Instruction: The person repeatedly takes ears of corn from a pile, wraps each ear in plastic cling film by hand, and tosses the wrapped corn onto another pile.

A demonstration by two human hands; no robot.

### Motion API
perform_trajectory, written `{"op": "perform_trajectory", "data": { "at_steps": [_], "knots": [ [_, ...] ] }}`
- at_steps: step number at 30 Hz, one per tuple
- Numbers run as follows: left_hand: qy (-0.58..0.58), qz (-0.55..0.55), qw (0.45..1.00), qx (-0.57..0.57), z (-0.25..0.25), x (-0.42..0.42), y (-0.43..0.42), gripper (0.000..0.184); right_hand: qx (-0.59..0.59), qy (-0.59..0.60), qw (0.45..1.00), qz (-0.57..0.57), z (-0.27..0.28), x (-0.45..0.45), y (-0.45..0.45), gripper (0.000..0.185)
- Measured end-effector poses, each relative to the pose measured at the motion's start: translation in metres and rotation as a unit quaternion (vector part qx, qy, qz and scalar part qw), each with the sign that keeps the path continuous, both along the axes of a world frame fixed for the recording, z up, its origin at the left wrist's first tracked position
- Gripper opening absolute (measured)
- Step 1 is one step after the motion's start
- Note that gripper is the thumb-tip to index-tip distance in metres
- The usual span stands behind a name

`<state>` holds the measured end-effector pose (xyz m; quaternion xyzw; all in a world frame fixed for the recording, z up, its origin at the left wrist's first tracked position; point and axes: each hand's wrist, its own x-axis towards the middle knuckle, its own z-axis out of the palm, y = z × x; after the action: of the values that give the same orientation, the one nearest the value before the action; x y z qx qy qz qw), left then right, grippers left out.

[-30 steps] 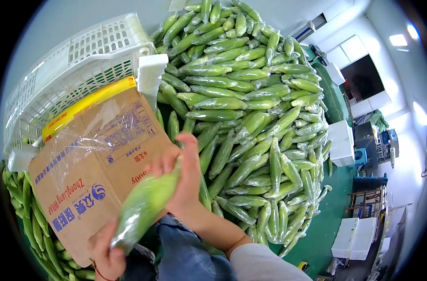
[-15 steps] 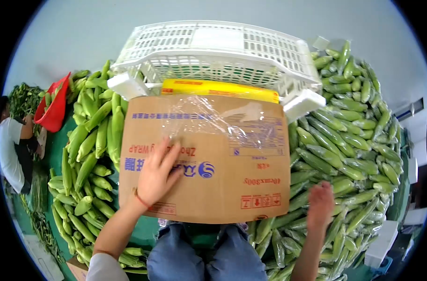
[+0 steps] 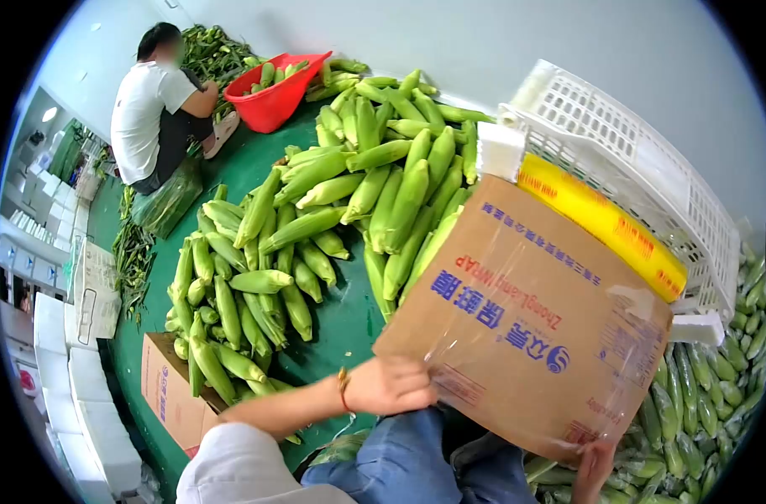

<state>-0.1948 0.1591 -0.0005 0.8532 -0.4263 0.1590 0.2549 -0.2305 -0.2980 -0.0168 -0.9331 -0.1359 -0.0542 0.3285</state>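
A flat brown cardboard (image 3: pixel 517 311) slopes above my knees, with clear film over its printed face. My left hand (image 3: pixel 393 385) is closed on the film at the near left edge of the cardboard. At the near right corner my right hand (image 3: pixel 595 462) pinches the film, partly cut off by the frame's bottom. Behind the cardboard lies a yellow film roll (image 3: pixel 601 225) between two white foam blocks. Unwrapped green corn (image 3: pixel 307 227) is piled to the left. Film-wrapped corn (image 3: pixel 702 403) lies at the right.
A white slatted crate (image 3: pixel 626 139) stands behind the roll. At the far left another person (image 3: pixel 152 118) sits beside a red basin (image 3: pixel 270 105) of corn. An open carton (image 3: pixel 171 391) is on the green floor near my left arm. White boxes (image 3: pixel 93 412) line the left side.
The view has swung from the wrapped pile to the unwrapped corn. The wrapped ear once in my hands is gone from them. The film now extends to the cardboard's near edge, with both hands closed on it.
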Motion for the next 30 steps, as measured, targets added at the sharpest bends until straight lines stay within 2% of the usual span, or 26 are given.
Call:
{"op": "perform_trajectory", "data": {
  "at_steps": [1,3,4,5,6,7,8,9,11,12,13,15,16,17,19,21,23,25,27,28,29,30],
  "knots": [
    [0.065,0.023,0.998,-0.007,-0.01,-0.027,0.007,0.007,-0.012,-0.01,1.0,0.016,0.004,-0.007,0.009,0.017],
    [0.066,0.05,0.996,-0.041,-0.028,-0.05,0.022,0.007,-0.033,-0.03,0.998,0.053,0.003,-0.023,0.022,0.018],
    [0.143,0.11,0.977,0.114,-0.029,-0.052,0.045,0.01,-0.02,0.007,1.0,0.022,-0.002,-0.029,0.024,0.018],
    [0.218,0.163,0.925,0.265,-0.032,-0.054,0.077,0.014,-0.008,0.045,0.999,-0.011,-0.006,-0.035,0.023,0.018],
    [0.198,0.304,0.862,0.355,-0.071,-0.062,0.124,0.016,0.001,0.083,0.995,-0.046,-0.007,-0.038,0.023,0.018],
    [0.212,0.486,0.802,0.274,-0.069,-0.054,0.162,0.031,-0.013,0.082,0.996,-0.041,-0.002,-0.034,0.027,0.017],
    [0.243,0.6,0.699,0.304,-0.077,-0.051,0.203,0.049,-0.026,0.08,0.996,-0.038,0.008,-0.029,0.033,0.017],
    [0.16,0.601,0.655,0.429,-0.1,-0.063,0.258,0.058,-0.04,0.08,0.995,-0.038,0.013,-0.028,0.037,0.016],
    [0.215,0.582,0.645,0.445,-0.137,-0.081,0.333,0.059,0.012,0.077,0.993,-0.091,-0.019,-0.027,0.026,0.012],
    [0.284,0.575,0.658,0.394,-0.131,-0.077,0.35,0.061,0.031,0.074,0.988,-0.132,-0.021,-0.033,0.025,0.011],
    [0.356,0.552,0.671,0.344,-0.133,-0.064,0.357,0.064,-0.071,0.084,0.99,-0.091,-0.018,-0.035,0.013,0.009],
    [0.373,0.535,0.682,0.33,-0.099,-0.037,0.318,0.068,-0.101,0.083,0.983,-0.132,0.013,-0.026,0.044,0.006],
    [0.283,0.545,0.758,0.22,-0.11,-0.036,0.307,0.068,-0.111,0.096,0.982,-0.123,0.017,-0.026,0.046,0.006],
    [0.195,0.547,0.808,0.098,-0.117,-0.036,0.295,0.068,-0.109,0.134,0.976,-0.131,0.027,-0.022,0.051,0.004],
    [0.097,0.525,0.846,0.008,-0.078,-0.01,0.222,0.077,-0.103,0.137,0.977,-0.127,0.025,-0.022,0.052,0.005],
    [0.12,0.425,0.885,-0.145,-0.002,0.014,0.116,0.071,-0.078,0.145,0.977,-0.132,0.025,-0.02,0.057,0.006],
    [0.125,0.276,0.947,0.102,0.064,0.029,0.022,0.072,-0.076,0.115,0.982,-0.126,0.018,-0.022,0.056,0.008],
    [0.048,0.12,0.984,0.125,0.069,0.036,-0.051,0.066,-0.176,0.11,0.969,-0.135,0.025,-0.022,0.069,0.01],
    [-0.046,0.044,0.987,0.148,0.062,0.053,-0.116,0.061,-0.227,0.137,0.952,-0.15,0.032,-0.021,0.075,0.01],
    [-0.008,0.026,0.987,0.16,0.057,0.058,-0.139,0.066,-0.2,0.132,0.964,-0.117,0.042,-0.023,0.072,0.01],
    [0.022,0.013,0.987,0.159,0.049,0.062,-0.149,0.065,-0.022,0.148,0.977,-0.15,0.052,-0.024,0.068,0.011],
    [0.054,0.001,0.986,0.157,0.045,0.068,-0.156,0.065,0.157,0.159,0.959,-0.173,0.062,-0.024,0.064,0.012]
  ]
}}
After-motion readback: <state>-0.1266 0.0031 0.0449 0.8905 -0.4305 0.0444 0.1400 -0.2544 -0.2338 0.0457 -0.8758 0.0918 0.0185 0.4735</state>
